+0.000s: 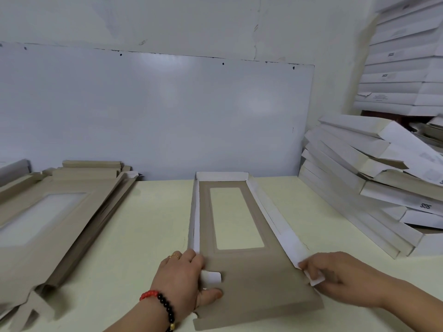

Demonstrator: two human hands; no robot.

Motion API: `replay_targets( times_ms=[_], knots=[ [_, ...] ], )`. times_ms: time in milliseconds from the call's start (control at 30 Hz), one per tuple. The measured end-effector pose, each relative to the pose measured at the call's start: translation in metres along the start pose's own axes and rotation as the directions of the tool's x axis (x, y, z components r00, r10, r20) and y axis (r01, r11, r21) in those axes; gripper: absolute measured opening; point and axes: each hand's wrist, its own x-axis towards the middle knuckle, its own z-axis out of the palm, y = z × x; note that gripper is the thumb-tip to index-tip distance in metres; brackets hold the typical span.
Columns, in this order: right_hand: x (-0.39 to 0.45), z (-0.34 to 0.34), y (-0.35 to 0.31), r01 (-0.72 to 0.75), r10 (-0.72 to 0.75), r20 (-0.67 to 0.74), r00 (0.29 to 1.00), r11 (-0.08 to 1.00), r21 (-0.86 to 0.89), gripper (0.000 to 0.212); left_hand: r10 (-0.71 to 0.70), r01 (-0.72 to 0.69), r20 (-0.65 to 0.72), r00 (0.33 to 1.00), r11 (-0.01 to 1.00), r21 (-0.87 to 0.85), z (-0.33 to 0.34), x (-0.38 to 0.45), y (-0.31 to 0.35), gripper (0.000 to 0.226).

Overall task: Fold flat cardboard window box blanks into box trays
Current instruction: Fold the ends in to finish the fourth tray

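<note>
While its long side walls are already raised, the brown cardboard window box blank (242, 267) is gripped at its near end by both hands on the pale cream table (148, 221).

Nearest the camera, the flat near panel of the blank is lain on the table; at its left edge a small white corner tab (212, 277) is curled round by the fingers of the left hand (182, 276), whose thumb is pressed onto the panel, and a red-and-black bead bracelet (161, 301) is worn on that wrist. At the right edge, another white tab (316, 279) is pinched by the curled fingers of the right hand (335, 275). Farther off, the rectangular window opening (236, 218) is seen, with the white-lined far wall (221, 176) folded upright. To the left, a stack of flat brown window blanks (55, 212) is laid; to the right, finished white boxes (374, 178) are piled. Behind, a white board (155, 111) is leaned against the wall.
</note>
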Motion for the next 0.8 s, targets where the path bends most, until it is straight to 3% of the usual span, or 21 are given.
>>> replay_targets(
  times_ms=[133, 367, 600, 800],
  knots=[
    [0.0, -0.003, -0.005, -0.1, 0.111, -0.025, 0.994, 0.96, 0.261, 0.017, 0.001, -0.001, -0.004, 1.0, 1.0, 0.005, -0.001, 0.0, 0.001, 0.072],
    [-0.003, -0.007, -0.015, -0.154, 0.171, -0.036, 0.985, 0.945, 0.288, 0.031, 0.005, -0.005, -0.012, 1.0, 1.0, 0.016, 0.0, 0.0, 0.0, 0.074],
    [-0.002, 0.001, 0.003, -0.257, 0.287, -0.015, 0.958, 0.879, 0.401, 0.021, 0.013, -0.013, -0.033, 0.999, 1.0, 0.016, 0.001, 0.0, 0.0, 0.071],
    [0.002, 0.005, 0.007, -0.245, 0.299, -0.034, 0.954, 0.837, 0.49, 0.021, 0.016, -0.015, -0.046, 0.999, 1.0, 0.011, 0.002, 0.0, 0.0, 0.071]
  ],
)
